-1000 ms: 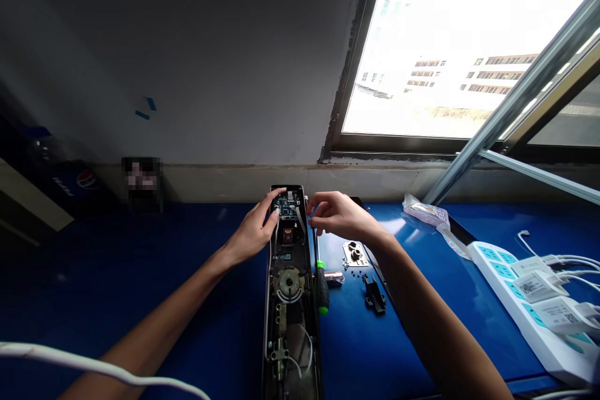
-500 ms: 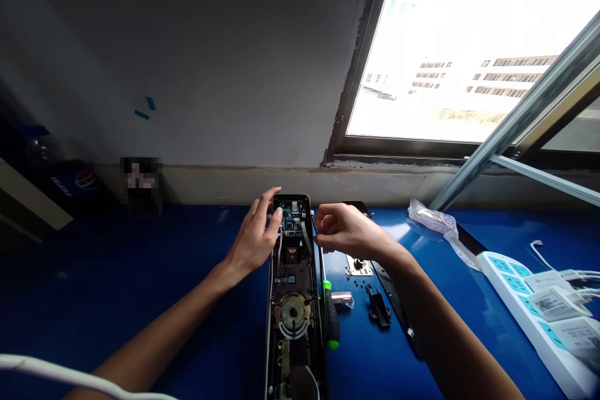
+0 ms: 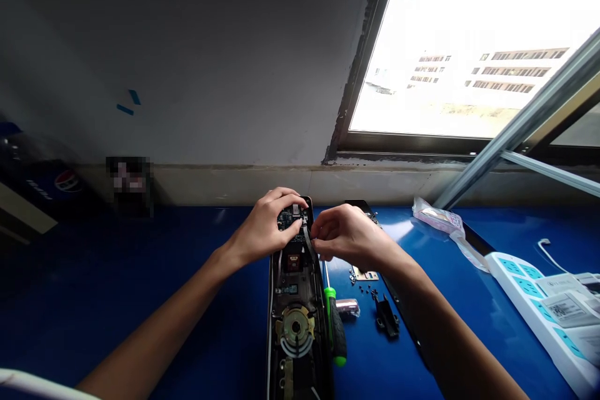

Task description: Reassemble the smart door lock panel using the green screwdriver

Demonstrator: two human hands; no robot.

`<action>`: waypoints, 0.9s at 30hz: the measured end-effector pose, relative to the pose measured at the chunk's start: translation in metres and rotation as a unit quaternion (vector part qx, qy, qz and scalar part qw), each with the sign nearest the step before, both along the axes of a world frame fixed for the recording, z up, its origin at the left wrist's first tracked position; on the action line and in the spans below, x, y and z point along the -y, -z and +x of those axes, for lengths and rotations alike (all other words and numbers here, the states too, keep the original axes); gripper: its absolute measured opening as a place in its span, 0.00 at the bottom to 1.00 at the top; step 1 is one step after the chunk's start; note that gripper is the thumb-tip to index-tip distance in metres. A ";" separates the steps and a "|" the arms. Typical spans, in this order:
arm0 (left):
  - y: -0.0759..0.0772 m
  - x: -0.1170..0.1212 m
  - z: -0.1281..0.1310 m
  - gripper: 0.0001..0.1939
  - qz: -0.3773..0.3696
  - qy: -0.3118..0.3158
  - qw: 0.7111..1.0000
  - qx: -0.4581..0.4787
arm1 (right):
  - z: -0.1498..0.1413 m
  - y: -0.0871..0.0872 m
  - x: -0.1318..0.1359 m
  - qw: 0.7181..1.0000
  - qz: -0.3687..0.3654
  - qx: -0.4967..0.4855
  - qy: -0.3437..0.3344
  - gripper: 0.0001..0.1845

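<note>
A long dark housing (image 3: 304,287), which looks like an opened electronic door lock, lies with its inside facing up. My left hand (image 3: 262,228) arches over the circuit board (image 3: 289,220) at its far end. The thumb tip is at a small white connector (image 3: 304,220), and the index finger reaches the housing's upper right corner. From the connector a grey wire bundle (image 3: 307,239) runs down along the right side. My right hand (image 3: 344,231) is closed in a pinch at the housing's right edge, close to these wires; what its fingertips hold is hidden.
Right of the housing lie a green-black screwdriver (image 3: 336,325), a wrapped cylinder (image 3: 347,307), loose screws, a black bracket (image 3: 387,317) and a metal plate (image 3: 365,274). A power strip (image 3: 529,306) with plugs is at far right. A wall and window stand behind.
My left hand has shifted right across the board, its thumb and index finger now at the connector side. My right hand stays pinched beside the housing, slightly lower. The view has turned slightly.
</note>
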State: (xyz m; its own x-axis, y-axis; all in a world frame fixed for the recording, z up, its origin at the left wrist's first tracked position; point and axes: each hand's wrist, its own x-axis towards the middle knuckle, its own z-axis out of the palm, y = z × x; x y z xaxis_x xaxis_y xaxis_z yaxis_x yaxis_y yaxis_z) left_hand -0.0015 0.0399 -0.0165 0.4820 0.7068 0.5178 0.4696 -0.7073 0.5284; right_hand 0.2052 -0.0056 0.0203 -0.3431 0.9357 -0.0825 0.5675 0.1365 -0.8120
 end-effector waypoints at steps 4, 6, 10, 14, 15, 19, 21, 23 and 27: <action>0.001 0.000 0.000 0.13 0.000 -0.008 1.000 -0.006 | -0.003 0.002 0.001 0.999 0.025 0.025 0.028 0.03; 0.001 -0.001 0.001 0.10 0.000 -0.013 1.000 -0.010 | -0.003 0.002 0.002 0.999 0.027 0.026 0.034 0.03; 0.002 -0.001 0.001 0.09 0.001 -0.014 1.000 -0.016 | -0.005 -0.001 0.004 0.999 0.019 0.020 0.038 0.02; 0.002 -0.002 0.000 0.10 -0.006 -0.016 1.000 -0.019 | -0.006 0.000 0.004 0.999 0.017 0.009 0.040 0.02; 0.002 -0.002 0.000 0.09 -0.008 -0.016 1.000 -0.019 | -0.006 0.001 0.004 0.999 0.019 0.005 0.039 0.03; 0.001 -0.002 0.000 0.09 -0.011 -0.014 1.000 -0.021 | -0.006 0.002 0.004 0.999 0.024 -0.010 0.028 0.03; 0.001 -0.002 0.000 0.10 -0.011 -0.012 1.000 -0.022 | -0.006 0.002 0.003 0.999 0.026 -0.012 0.025 0.03; 0.001 -0.002 -0.001 0.10 -0.009 -0.009 1.000 -0.023 | -0.006 0.001 0.002 0.999 0.026 -0.013 0.021 0.03; 0.000 -0.002 -0.002 0.10 -0.010 -0.010 1.000 -0.024 | -0.005 0.000 0.001 1.000 0.013 -0.016 0.010 0.04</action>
State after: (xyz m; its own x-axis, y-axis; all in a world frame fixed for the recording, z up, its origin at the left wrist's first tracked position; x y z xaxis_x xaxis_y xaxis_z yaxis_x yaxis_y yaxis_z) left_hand -0.0038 0.0419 -0.0167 0.4913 0.7268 0.4800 0.5096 -0.6867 0.5183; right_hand 0.2006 -0.0070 0.0207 -0.3267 0.9439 -0.0477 0.5445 0.1468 -0.8258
